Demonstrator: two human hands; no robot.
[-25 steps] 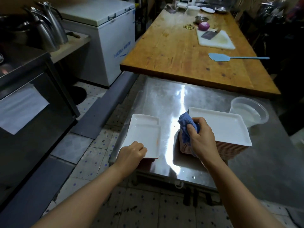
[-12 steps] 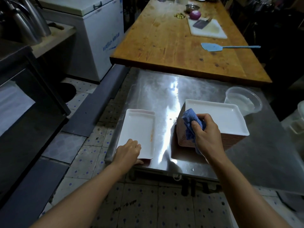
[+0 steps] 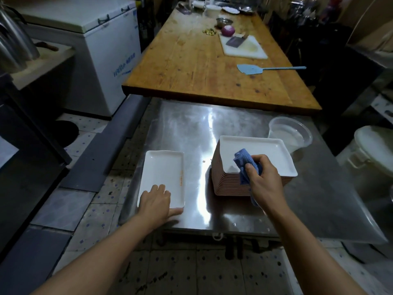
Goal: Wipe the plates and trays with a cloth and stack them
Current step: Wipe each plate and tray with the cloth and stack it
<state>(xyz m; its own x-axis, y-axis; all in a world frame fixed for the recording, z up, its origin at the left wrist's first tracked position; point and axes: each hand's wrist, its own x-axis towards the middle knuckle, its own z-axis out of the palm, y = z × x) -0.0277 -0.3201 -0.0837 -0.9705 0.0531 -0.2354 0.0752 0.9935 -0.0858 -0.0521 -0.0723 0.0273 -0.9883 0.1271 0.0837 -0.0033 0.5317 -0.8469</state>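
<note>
- Head view, looking down at the steel table (image 3: 234, 124): my left hand (image 3: 156, 202) lies flat, fingers straight, on the near end of a single white tray (image 3: 163, 173) that sits at the table's front left edge. Nothing is gripped there, just pressed down.
- That tray has an orange-red smear along its right inner rim, so I judge it not clean yet.
- My right hand (image 3: 262, 177) has its fingers curled round a blue cloth (image 3: 244, 162), and the cloth hangs over the near left corner of the top tray on a tall stack of trays (image 3: 251, 167).
- The stack stands right of centre on the table, well apart from the lone tray, with a bright strip of bare steel between them.
- Progress, as I read it: the stack's top face looks white and unmarked, but I can't tell whether this is the wiped pile or the pile waiting. Either way, the single tray on the left needs a wipe.
- Just behind the stack's far right corner is a clear plastic tub (image 3: 291, 135) with water in it, probably for wetting the cloth.
- Beyond the far edge, a wooden counter (image 3: 202, 67) overhangs, holding a cutting board (image 3: 246, 47), a red onion (image 3: 228, 30) and a blue spatula (image 3: 251, 70); none of it is part of my job.
</note>
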